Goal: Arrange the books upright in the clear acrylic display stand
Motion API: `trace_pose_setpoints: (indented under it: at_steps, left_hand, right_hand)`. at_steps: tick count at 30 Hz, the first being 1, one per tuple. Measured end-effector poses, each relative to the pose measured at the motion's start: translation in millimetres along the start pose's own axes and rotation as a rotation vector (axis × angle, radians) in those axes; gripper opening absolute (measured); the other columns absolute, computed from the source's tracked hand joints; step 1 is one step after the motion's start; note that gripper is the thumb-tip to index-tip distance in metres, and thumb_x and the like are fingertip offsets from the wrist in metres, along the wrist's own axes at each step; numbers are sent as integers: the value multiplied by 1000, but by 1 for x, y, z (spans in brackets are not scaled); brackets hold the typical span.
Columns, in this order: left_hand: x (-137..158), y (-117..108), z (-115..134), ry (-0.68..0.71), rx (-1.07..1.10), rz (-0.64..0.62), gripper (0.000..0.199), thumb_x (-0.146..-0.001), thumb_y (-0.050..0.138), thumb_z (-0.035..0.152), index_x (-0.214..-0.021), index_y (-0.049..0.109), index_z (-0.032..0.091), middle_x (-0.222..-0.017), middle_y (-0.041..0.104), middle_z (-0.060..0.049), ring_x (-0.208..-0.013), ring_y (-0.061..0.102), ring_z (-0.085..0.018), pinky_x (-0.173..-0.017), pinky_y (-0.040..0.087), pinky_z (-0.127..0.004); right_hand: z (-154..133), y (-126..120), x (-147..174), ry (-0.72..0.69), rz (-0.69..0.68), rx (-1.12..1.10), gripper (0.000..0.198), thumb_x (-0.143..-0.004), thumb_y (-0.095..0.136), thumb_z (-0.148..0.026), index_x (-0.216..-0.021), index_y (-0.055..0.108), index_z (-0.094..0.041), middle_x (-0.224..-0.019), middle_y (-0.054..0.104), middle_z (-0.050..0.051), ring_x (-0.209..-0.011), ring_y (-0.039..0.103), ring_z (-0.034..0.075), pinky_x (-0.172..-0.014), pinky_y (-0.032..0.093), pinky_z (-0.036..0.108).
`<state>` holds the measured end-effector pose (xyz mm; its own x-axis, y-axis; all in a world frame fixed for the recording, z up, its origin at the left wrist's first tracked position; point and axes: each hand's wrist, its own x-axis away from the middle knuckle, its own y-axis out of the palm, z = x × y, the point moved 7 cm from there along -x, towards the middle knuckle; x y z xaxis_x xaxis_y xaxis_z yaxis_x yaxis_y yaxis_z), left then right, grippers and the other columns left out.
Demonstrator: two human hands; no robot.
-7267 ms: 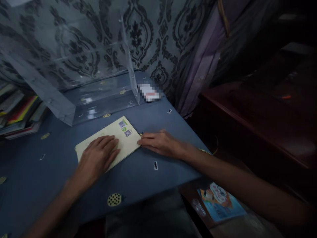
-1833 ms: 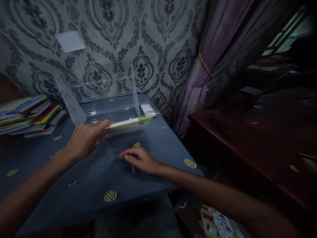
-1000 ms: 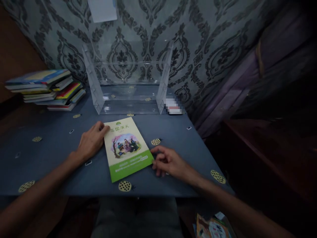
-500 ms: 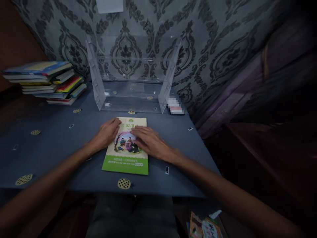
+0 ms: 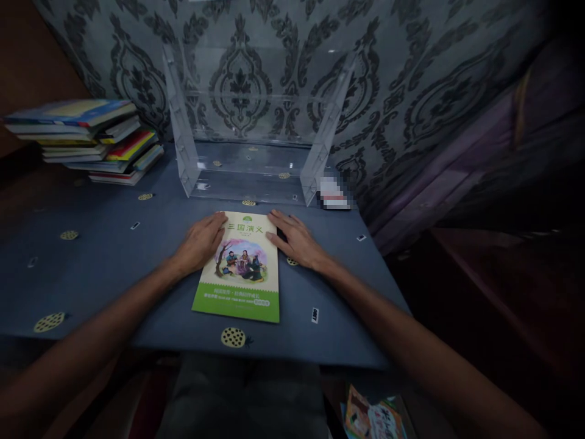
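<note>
A book (image 5: 242, 259) with a cream and green cover lies flat in front of me, its Chinese title at the far end and a picture of seated figures in the middle. My left hand (image 5: 201, 241) rests along its upper left edge, fingers stretched out and fingertips on the cover's border. At the upper right edge, my right hand (image 5: 295, 238) has its fingers extended and its thumb apart, touching the cover's margin. Neither hand is wrapped round the book. Beyond it stands a clear plastic rack (image 5: 249, 189) with slanted side panels.
A blue patterned cloth covers the table (image 5: 150, 262). Several books are stacked unevenly in a pile (image 5: 105, 146) at the back left. Right of the rack lies a blurred-out object (image 5: 333, 194). More books (image 5: 372, 417) show below the table's front edge.
My right hand has slid from the middle of the cover to the book's upper right edge, uncovering the title and picture. My left hand stays at the left edge. The view has shifted slightly.
</note>
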<state>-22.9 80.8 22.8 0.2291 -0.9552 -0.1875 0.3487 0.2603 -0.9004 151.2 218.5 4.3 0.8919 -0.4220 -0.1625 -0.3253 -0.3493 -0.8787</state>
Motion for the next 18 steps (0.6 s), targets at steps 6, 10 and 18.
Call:
trace_pose_setpoints:
  at_steps: [6, 10, 18]
  left_hand:
    - [-2, -3, 7, 79, -70, -18, 40, -101, 37, 26, -132, 61, 16, -146, 60, -14, -143, 48, -28, -120, 37, -48]
    - [-11, 4, 21, 159, -149, -74, 45, -96, 41, 17, -137, 60, 15, -150, 57, -15, -141, 51, -30, -119, 38, -51]
    - [-21, 31, 75, 446, -134, -129, 45, -97, 42, 13, -139, 58, 15, -150, 58, -13, -142, 51, -25, -118, 41, -49]
  right_hand:
    - [3, -4, 3, -7, 63, -32, 56, -103, 43, -40, -149, 52, -9, -157, 47, 19, -148, 43, 31, -124, 31, 54]
    - [6, -8, 4, -53, 99, -90, 49, -102, 45, -38, -144, 58, -15, -151, 56, 16, -144, 50, 30, -120, 38, 54]
    - [9, -9, 2, -106, 127, -119, 45, -103, 44, -29, -141, 61, -13, -148, 59, 16, -142, 52, 27, -120, 39, 50]
